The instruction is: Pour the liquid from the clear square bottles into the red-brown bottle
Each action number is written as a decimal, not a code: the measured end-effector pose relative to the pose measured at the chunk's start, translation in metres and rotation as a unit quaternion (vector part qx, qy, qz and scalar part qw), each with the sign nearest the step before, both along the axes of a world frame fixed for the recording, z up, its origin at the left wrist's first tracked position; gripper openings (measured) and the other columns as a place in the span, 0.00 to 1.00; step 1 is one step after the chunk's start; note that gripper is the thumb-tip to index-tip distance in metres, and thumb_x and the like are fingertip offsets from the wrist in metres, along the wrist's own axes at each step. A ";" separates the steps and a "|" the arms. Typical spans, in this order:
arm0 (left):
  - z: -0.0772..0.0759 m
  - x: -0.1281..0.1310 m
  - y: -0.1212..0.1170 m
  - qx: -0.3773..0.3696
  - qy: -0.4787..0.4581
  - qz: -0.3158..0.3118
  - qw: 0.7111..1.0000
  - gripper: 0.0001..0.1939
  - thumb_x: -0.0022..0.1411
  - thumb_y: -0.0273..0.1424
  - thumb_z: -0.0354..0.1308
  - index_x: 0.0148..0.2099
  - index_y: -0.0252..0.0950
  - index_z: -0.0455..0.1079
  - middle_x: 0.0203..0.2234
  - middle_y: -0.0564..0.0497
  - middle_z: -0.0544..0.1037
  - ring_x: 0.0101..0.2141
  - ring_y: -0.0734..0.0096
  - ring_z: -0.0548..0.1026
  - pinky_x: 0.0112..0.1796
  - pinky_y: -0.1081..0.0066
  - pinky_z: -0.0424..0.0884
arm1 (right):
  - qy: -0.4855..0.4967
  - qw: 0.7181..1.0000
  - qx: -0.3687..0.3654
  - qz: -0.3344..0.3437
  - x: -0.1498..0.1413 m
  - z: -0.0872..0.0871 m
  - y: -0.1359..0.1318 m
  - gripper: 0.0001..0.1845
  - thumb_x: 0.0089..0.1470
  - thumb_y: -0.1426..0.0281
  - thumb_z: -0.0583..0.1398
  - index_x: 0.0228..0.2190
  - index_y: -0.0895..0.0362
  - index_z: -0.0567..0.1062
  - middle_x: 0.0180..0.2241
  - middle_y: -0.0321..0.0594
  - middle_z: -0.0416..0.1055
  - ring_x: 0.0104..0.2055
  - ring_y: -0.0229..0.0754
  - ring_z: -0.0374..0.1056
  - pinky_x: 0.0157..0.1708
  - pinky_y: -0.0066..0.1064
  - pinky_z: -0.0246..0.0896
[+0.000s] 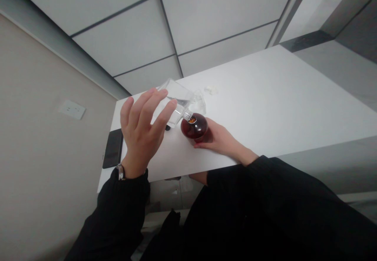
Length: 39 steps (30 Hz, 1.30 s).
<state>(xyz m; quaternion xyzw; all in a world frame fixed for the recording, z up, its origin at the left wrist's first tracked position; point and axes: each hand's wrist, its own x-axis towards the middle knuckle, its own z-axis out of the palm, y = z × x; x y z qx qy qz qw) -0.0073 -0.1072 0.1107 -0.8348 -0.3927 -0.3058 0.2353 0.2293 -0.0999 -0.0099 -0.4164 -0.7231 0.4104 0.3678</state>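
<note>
My left hand [141, 129] is wrapped round a clear glass bottle [176, 96] and holds it tipped, neck down to the right. The bottle's neck meets the top opening of a round dark red bottle [194, 126] that stands on the white table [265, 108]. My right hand [219, 139] grips the red bottle from the right side and rests on the tabletop. A small dark cap [167, 127] lies just below the clear bottle. Both arms wear black sleeves, and a watch shows on my left wrist.
A dark phone [113, 148] lies flat at the table's left edge. Some clear wrapping [202, 98] and a small white object [211, 90] sit behind the bottles. A wall socket [72, 109] is on the beige wall to the left.
</note>
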 end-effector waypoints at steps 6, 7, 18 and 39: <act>0.002 0.001 0.001 0.036 0.017 -0.008 0.999 0.32 0.68 0.21 0.60 0.69 0.54 0.66 0.62 0.47 0.79 0.64 0.54 0.76 0.67 0.47 0.65 | 0.000 1.000 0.002 0.002 0.001 0.001 0.000 0.49 0.46 0.54 0.76 0.65 0.47 0.68 0.64 0.46 0.72 0.67 0.61 0.69 0.65 0.60 0.66; 0.002 0.001 0.001 0.031 0.017 -0.006 0.999 0.32 0.69 0.21 0.60 0.68 0.55 0.66 0.63 0.47 0.79 0.64 0.53 0.76 0.67 0.46 0.65 | 0.000 1.000 0.001 0.002 0.001 0.001 0.000 0.49 0.46 0.54 0.76 0.65 0.47 0.68 0.64 0.46 0.72 0.66 0.61 0.69 0.65 0.60 0.66; -0.002 -0.003 0.000 -0.060 -0.031 0.000 0.998 0.27 0.69 0.23 0.61 0.65 0.55 0.71 0.64 0.49 0.77 0.67 0.51 0.72 0.71 0.41 0.57 | 0.004 1.000 0.002 -0.001 0.000 -0.001 0.000 0.49 0.46 0.53 0.75 0.66 0.47 0.68 0.65 0.45 0.71 0.68 0.61 0.68 0.67 0.60 0.64; -0.004 -0.002 0.003 -0.019 -0.004 0.017 1.000 0.24 0.68 0.29 0.64 0.64 0.50 0.69 0.62 0.47 0.78 0.64 0.54 0.74 0.68 0.48 0.61 | 0.009 1.000 0.024 -0.008 -0.001 -0.012 0.000 0.49 0.46 0.53 0.76 0.65 0.48 0.69 0.65 0.46 0.71 0.68 0.61 0.67 0.67 0.59 0.64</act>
